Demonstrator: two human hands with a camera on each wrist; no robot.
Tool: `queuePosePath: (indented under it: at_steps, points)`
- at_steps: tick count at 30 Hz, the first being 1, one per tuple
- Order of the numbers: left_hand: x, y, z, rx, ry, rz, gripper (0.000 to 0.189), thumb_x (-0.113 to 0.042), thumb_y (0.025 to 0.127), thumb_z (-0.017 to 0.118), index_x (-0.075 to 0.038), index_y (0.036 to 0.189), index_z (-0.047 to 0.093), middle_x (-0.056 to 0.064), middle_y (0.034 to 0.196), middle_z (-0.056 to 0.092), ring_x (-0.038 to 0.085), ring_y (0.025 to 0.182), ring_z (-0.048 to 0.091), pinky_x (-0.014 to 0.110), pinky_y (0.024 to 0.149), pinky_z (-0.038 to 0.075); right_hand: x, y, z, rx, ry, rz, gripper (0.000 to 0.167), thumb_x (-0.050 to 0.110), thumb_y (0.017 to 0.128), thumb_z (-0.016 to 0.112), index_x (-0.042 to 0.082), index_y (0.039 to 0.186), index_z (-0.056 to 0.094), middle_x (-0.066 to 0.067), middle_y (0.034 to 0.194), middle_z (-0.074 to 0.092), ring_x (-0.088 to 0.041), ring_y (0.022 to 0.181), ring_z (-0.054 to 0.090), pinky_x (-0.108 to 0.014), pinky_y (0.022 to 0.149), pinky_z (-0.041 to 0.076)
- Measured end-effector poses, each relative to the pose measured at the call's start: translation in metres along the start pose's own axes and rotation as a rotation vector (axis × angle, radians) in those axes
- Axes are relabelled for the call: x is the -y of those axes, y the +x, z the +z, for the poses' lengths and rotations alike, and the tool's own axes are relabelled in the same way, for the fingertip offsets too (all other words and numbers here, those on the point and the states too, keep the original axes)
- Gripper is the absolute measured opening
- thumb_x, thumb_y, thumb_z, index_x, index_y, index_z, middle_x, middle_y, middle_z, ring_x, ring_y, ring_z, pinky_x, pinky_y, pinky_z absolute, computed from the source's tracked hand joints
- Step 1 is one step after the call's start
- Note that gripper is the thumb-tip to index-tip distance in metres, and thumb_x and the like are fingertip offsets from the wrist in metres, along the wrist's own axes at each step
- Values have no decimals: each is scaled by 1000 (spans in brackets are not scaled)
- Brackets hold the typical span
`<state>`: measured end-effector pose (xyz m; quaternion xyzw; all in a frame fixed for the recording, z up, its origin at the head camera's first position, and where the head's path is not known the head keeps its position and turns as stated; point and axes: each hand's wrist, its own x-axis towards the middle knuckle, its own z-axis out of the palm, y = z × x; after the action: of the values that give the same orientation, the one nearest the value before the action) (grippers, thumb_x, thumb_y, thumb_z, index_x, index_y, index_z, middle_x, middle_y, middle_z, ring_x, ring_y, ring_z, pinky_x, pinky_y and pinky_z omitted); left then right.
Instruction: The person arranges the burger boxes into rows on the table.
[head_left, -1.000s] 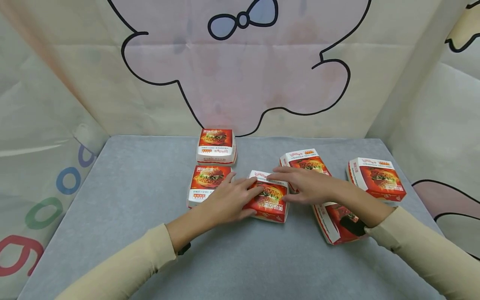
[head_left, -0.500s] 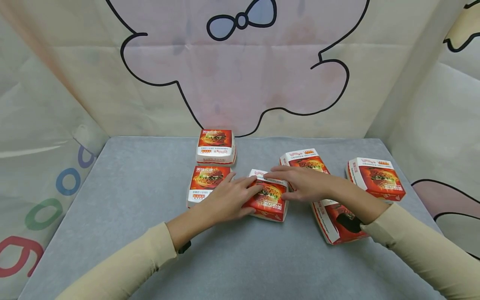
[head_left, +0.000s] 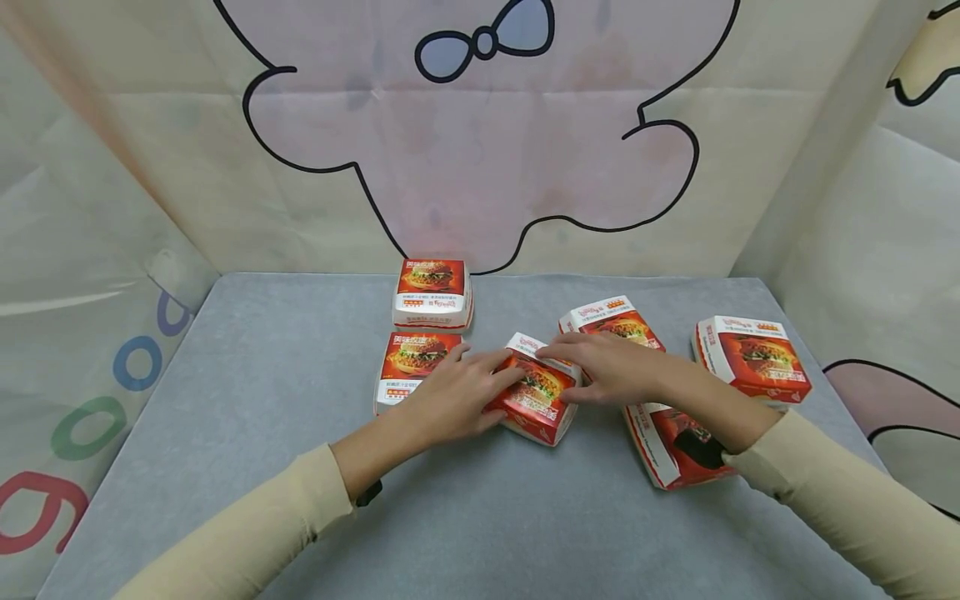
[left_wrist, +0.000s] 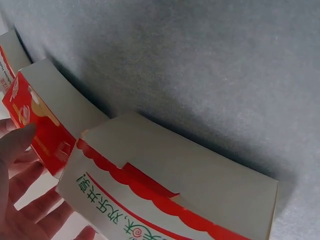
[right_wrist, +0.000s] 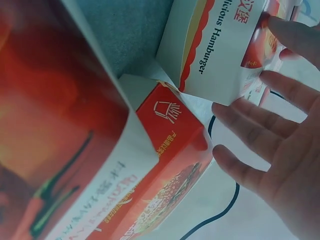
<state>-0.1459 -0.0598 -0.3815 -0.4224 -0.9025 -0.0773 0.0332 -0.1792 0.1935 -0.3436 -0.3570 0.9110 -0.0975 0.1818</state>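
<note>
A red and white hamburger box [head_left: 538, 404] lies between my hands at the table's middle, turned a little askew. My left hand [head_left: 457, 396] rests its fingers on the left side and top. In the left wrist view, the thumb lies against that box's red front [left_wrist: 42, 135]. My right hand [head_left: 618, 367] touches the right side and upper corner with spread fingers. In the right wrist view, the thumb and fingertips meet the box's white side [right_wrist: 215, 50]. Another hamburger box [head_left: 416, 358] stands just left, partly behind the left hand; a third box [head_left: 432, 292] sits behind it.
Right of the hands are a hamburger box [head_left: 611, 321] at the back, one [head_left: 678, 450] under the right forearm, and one [head_left: 753, 358] at the far right. A grey cloth covers the table [head_left: 465, 525]; printed curtains [head_left: 480, 167] surround its back and sides.
Between my hands, the box has rotated clockwise, its near edge swinging left and its far edge right. The hands barely moved; the other boxes stay where they were.
</note>
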Motion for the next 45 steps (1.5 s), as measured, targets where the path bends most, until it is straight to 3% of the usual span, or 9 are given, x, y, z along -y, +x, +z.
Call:
queuePosePath:
  at_steps: [9,18,29,34,41,45]
  points:
    - [-12,1,-2,-41,94,-50,69,-60,81,73,-21,136,59,5,131,61,25,114,61,55,102,43,5,0,4,-45,-85,57,64,45,85,76,17,140,58,-17,140,55,-38,124,56,-60,99,45]
    - [-25,3,8,-129,179,-33,63,-67,82,67,-18,123,67,4,114,66,24,98,67,49,94,50,13,1,10,-118,-216,73,65,55,84,73,14,133,62,-15,130,63,-32,119,60,-58,98,45]
    - [-29,3,6,-51,213,-80,58,-61,84,69,-18,124,67,4,120,66,23,105,65,47,97,49,18,5,3,-154,-285,65,55,49,87,72,11,127,66,-13,122,67,-31,113,63,-57,98,46]
    - [-27,4,4,-10,184,-74,59,-55,85,72,-16,129,65,5,126,65,24,112,64,51,103,45,13,8,-6,-138,-223,42,56,38,90,72,9,137,59,-15,128,62,-33,117,61,-59,99,45]
    - [-19,5,1,15,150,-63,55,-44,85,75,-16,131,63,6,132,62,26,118,62,55,105,43,3,13,-12,-43,-48,-7,55,18,94,67,14,147,50,-16,148,48,-37,127,54,-56,99,46]
    - [-15,5,-2,52,137,-63,57,-40,85,77,-15,134,60,6,136,61,26,119,62,55,105,42,3,15,-11,7,-12,-21,56,10,93,62,17,147,50,-17,149,47,-37,128,53,-55,97,47]
